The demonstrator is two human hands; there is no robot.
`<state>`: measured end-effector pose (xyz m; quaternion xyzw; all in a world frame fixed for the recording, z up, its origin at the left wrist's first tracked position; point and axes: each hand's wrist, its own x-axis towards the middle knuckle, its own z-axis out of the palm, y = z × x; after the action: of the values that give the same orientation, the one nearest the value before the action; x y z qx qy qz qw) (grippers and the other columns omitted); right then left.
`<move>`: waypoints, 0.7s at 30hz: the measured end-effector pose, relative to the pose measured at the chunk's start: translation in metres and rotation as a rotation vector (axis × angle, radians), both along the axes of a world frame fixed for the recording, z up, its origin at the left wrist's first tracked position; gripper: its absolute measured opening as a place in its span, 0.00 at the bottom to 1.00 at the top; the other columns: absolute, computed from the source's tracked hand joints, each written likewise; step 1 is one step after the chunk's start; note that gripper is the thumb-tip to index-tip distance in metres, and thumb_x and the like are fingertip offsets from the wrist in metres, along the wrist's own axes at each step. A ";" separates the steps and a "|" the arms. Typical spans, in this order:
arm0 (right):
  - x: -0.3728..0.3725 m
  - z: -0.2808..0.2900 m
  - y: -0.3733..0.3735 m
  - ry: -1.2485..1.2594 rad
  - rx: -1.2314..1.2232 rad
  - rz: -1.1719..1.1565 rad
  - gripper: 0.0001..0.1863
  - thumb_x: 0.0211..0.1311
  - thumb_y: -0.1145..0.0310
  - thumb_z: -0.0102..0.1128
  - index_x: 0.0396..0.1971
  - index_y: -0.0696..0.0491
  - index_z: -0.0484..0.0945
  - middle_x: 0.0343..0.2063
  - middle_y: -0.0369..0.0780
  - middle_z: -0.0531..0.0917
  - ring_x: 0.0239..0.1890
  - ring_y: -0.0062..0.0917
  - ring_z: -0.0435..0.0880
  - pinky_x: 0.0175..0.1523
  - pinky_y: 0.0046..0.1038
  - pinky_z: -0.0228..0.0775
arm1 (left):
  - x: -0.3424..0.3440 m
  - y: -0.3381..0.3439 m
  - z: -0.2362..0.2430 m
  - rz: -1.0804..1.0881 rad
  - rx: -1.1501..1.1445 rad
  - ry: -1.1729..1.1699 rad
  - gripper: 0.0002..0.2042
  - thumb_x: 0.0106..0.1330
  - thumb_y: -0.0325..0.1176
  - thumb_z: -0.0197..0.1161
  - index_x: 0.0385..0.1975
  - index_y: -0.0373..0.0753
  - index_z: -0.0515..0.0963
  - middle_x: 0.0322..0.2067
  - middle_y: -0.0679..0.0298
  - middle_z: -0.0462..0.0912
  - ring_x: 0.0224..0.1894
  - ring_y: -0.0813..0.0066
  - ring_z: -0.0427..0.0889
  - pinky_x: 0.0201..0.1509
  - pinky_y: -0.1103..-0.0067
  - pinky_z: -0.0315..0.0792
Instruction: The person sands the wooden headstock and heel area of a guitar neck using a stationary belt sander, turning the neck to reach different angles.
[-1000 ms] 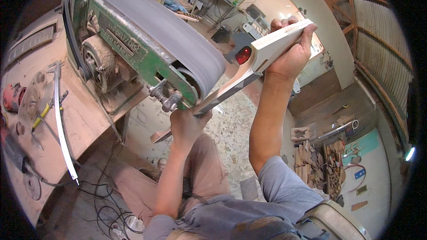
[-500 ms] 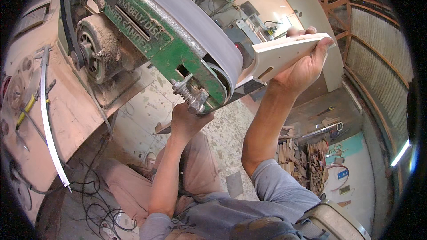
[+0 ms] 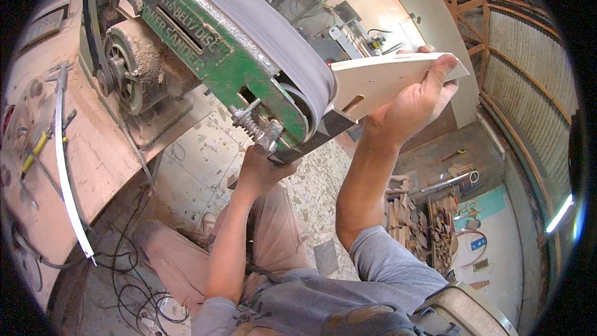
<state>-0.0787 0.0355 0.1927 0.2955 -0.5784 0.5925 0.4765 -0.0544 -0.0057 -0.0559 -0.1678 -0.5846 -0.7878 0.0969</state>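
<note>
Holding a wood piece two-handed at the rounded end of a green sander, with its curved edge touching or just beside the belt; cannot tell which. Gripping the wide, pale, slotted end in the right hand, with thumb on the near face and fingers behind. Clasping the narrow, dark-faced part in the left hand, low beneath the sander's end, near a spring-wrapped bolt. Off to the left, on a dusty surface: a caliper and yellow-handled pliers. Far to the right: piled wood scraps.
</note>
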 end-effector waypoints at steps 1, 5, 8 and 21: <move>-0.003 -0.002 0.006 0.028 0.016 -0.022 0.18 0.71 0.57 0.53 0.44 0.54 0.60 0.31 0.40 0.75 0.33 0.25 0.79 0.38 0.26 0.75 | -0.001 0.001 -0.002 -0.037 0.023 -0.002 0.23 0.49 0.41 0.75 0.43 0.36 0.81 0.35 0.56 0.86 0.38 0.67 0.85 0.46 0.72 0.76; -0.012 -0.003 0.047 -0.109 -0.076 0.076 0.17 0.72 0.56 0.51 0.43 0.56 0.63 0.31 0.40 0.74 0.31 0.25 0.76 0.39 0.29 0.71 | 0.007 0.013 0.001 -0.054 -0.143 0.016 0.22 0.54 0.43 0.72 0.45 0.36 0.79 0.28 0.54 0.85 0.31 0.64 0.85 0.38 0.71 0.76; -0.030 0.003 0.099 -0.254 -0.284 0.514 0.17 0.72 0.56 0.50 0.40 0.57 0.66 0.28 0.39 0.72 0.28 0.24 0.70 0.38 0.30 0.66 | 0.017 0.017 0.021 0.037 -0.381 0.044 0.17 0.59 0.40 0.69 0.42 0.35 0.77 0.28 0.52 0.83 0.35 0.53 0.84 0.39 0.66 0.74; -0.058 0.011 0.227 -0.509 -0.274 1.079 0.29 0.71 0.52 0.47 0.55 0.65 0.66 0.31 0.39 0.75 0.27 0.21 0.73 0.36 0.25 0.69 | 0.083 0.084 0.090 0.363 -0.907 0.138 0.26 0.49 0.25 0.67 0.50 0.33 0.68 0.38 0.49 0.73 0.42 0.48 0.77 0.44 0.62 0.73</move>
<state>-0.1366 0.2622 0.2039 0.3318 -0.3614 0.8713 -0.0103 0.0285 0.0780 0.0339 -0.1405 -0.8807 -0.4113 0.1882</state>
